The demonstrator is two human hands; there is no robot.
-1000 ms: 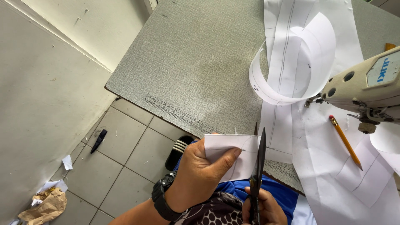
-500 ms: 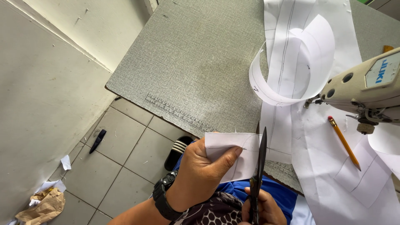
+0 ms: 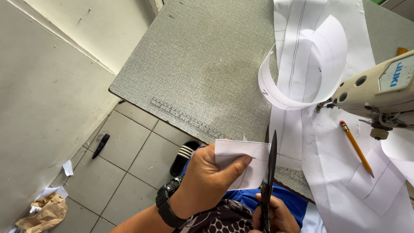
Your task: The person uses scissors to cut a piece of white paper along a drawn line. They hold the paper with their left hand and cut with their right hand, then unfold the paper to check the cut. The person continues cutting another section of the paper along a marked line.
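Note:
My left hand [image 3: 206,181], with a black watch on the wrist, pinches a small white paper piece [image 3: 241,162] by its left side, thumb on top. My right hand [image 3: 276,215], low at the bottom edge, grips the handles of black scissors [image 3: 271,166]. The blades point up and lie against the right side of the paper piece, along a drawn line. Whether the blades are apart is hard to tell.
A grey table [image 3: 202,69] with a printed ruler strip along its near edge carries large white paper pattern sheets [image 3: 327,142], a curled paper strip [image 3: 302,64], a pencil [image 3: 356,148] and a cream sewing machine [image 3: 379,92]. Below are floor tiles, a sandal [image 3: 184,156] and crumpled brown paper [image 3: 43,213].
Almost nothing has moved. The paper piece and scissors keep their place, with the view shifted very slightly.

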